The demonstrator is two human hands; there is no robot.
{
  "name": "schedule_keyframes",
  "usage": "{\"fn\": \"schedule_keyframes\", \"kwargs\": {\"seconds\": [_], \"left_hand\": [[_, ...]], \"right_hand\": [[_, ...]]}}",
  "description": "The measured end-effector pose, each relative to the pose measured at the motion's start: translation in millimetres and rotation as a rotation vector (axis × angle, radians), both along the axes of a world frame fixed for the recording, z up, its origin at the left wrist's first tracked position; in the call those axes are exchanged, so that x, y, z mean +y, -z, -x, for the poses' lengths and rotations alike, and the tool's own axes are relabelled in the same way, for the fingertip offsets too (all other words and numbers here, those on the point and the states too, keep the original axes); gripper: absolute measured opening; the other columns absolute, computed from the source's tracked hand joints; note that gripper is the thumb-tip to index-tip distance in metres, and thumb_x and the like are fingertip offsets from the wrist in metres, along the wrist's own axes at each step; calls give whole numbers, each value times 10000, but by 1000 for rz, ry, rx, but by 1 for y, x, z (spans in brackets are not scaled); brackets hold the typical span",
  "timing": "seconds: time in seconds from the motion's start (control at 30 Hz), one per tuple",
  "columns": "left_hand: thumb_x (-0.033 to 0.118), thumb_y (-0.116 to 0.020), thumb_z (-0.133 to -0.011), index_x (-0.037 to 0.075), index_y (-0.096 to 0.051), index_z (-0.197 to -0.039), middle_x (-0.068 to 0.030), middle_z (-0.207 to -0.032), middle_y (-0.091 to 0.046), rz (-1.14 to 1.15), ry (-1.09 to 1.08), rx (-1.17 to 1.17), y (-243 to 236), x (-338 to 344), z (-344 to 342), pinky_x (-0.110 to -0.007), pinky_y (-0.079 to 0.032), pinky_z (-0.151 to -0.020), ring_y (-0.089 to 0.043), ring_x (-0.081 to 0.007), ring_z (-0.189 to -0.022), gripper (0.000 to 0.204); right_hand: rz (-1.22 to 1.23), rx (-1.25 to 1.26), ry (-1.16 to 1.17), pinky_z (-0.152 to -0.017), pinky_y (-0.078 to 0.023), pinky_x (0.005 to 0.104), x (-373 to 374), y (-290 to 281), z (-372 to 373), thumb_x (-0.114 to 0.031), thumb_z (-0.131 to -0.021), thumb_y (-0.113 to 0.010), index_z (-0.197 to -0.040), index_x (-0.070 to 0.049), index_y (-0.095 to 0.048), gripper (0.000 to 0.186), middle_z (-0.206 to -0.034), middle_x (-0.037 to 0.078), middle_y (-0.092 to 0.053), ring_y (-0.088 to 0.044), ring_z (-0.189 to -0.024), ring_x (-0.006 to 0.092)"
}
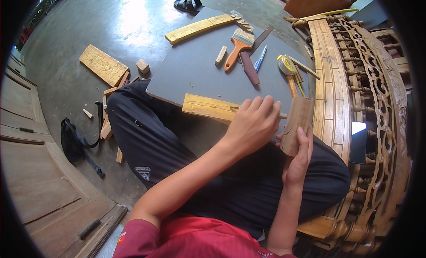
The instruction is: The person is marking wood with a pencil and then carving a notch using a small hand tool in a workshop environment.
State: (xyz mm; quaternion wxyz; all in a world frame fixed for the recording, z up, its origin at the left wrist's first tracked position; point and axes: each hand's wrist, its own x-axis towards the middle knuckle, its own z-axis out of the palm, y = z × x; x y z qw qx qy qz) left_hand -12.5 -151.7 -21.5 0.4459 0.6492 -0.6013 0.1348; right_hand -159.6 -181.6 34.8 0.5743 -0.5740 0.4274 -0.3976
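Observation:
My right hand (301,156) grips a rounded wooden block (296,125) from below, its thumb along the block's side. The block is held tilted, nearly upright, over my right knee. My left hand (256,125) is closed around a thin rod (283,116), whose short visible end meets the block's left side. Whether the rod goes into the block or only touches it, I cannot tell. Behind my left hand lies a yellowish wooden board (208,108) with a dark groove, partly covered by that hand. A wooden handle (292,86) stands just behind the block.
On the grey board (177,76) lie a paintbrush (238,48), brown sandpaper strip (249,69), blue cutter-like tool (260,58), tape measure (286,64) and long carved wood piece (199,29). A carved plank (104,65) lies left. A wooden bench (326,80) holding a phone (357,142) borders the right.

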Motion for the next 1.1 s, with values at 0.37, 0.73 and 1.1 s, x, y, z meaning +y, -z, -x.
{"fn": "schedule_keyframes", "kwargs": {"seconds": [0.37, 0.73, 1.1], "left_hand": [[91, -728, -818, 76, -675, -1161, -47, -912, -590, -23, 82, 3, 10, -2, -3, -358, -477, -750, -599, -218, -842, 347], [135, -725, -887, 80, -556, -915, -71, -856, -557, -38, -45, 114, 3, -5, 2, -386, -467, -752, -578, -259, -797, 180], [154, -713, -894, 89, -530, -894, -57, -804, -531, 10, -115, 86, 9, -12, 6, -391, -430, -722, -552, -252, -748, 194]], "right_hand": [[34, 6, -21, -756, -533, 304, 0, 0, -1, -290, -1040, -543, -1487, 10, -447, 547, -1149, 97, -597, -640, -869, 150], [52, 44, -27, -812, -501, 287, -8, 9, 10, -298, -1028, -572, -1322, 5, -546, 424, -1042, 82, -605, -633, -907, 143], [115, -342, 269, -792, -492, 324, -6, 4, 7, -409, -1085, -498, -1416, -10, -457, 520, -1160, 135, -612, -597, -872, 177]]}}
